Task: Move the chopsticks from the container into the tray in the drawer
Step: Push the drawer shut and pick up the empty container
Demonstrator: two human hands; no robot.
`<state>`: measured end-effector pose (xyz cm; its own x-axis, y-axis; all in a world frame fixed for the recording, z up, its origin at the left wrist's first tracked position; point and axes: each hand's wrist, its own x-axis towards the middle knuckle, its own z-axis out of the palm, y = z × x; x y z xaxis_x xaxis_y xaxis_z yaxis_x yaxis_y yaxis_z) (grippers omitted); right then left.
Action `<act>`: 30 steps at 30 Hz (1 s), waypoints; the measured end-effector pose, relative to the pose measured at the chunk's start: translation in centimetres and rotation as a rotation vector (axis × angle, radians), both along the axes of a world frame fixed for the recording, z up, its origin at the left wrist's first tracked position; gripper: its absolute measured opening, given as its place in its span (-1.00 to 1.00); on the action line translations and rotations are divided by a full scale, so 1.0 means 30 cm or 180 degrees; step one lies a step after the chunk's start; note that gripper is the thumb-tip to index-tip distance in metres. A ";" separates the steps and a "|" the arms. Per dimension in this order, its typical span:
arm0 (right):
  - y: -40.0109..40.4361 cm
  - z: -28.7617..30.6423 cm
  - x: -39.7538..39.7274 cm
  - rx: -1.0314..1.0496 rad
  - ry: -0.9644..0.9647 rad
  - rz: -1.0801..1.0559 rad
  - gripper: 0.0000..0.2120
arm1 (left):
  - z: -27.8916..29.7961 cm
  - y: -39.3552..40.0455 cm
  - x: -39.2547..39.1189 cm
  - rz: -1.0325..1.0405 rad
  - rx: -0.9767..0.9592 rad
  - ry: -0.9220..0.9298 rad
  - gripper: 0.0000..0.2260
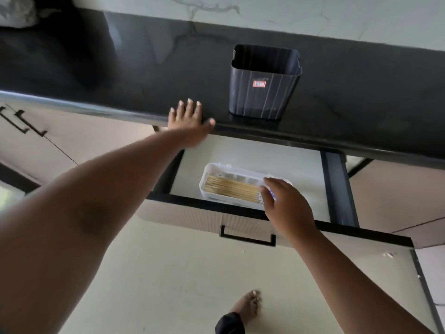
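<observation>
**Chopsticks Seated in Tray: Final Placement Step**

The chopsticks (231, 189) lie inside the white tray (210, 170), which sits on the pale floor of the open drawer (252, 153). They form a flat, roughly parallel bundle of light wooden sticks running along the tray's length. Their right-hand ends are hidden behind the right hand (286, 208).

The right hand reaches over the drawer front to the tray's right end. Its fingers (267, 196) are curled loosely and slightly parted; whether they touch the stick ends or the tray rim cannot be told. The left hand (190, 124) rests flat on the front edge of the dark counter (120, 68), fingers spread, holding nothing.

The dark ribbed container (263, 85) stands upright on the counter, above and behind the drawer. Its visible interior shows no sticks, though the bottom is out of sight.

Judged from this layout, the transfer is at or near its end, with the current step being release or tidying of the bundle. The next move calls for:

1. Lifting the right hand clear of the tray without dragging any stick over the rim.
2. Checking that the container is empty.
3. Pushing the drawer shut by its black handle (248, 236), if closing is wanted.
</observation>
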<state>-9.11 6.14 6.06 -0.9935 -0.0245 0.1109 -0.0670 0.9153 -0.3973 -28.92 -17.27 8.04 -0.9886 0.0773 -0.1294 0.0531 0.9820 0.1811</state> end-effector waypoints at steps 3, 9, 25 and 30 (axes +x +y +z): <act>-0.009 0.012 0.120 0.0107 0.0296 -0.0046 -0.67 | -0.015 -0.013 0.249 -0.0565 0.0254 -0.0123 -0.27; 0.023 0.016 0.346 0.0488 0.0303 -0.0346 -0.36 | -0.118 -0.125 0.710 -0.1489 -0.0374 0.0334 -0.23; 0.095 -0.079 0.378 0.1334 -0.0590 -0.0345 -0.30 | -0.153 -0.226 0.843 -0.1306 -0.0736 0.0056 -0.19; 0.119 -0.095 0.347 0.1144 -0.0486 -0.0206 -0.28 | -0.171 -0.187 0.816 -0.1142 -0.0779 0.0023 -0.16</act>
<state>1.29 9.71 3.20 -0.9987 0.0285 -0.0425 0.0306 0.9982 -0.0517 -4.44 -22.88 2.92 -0.9056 0.3841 -0.1799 0.3993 0.9151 -0.0564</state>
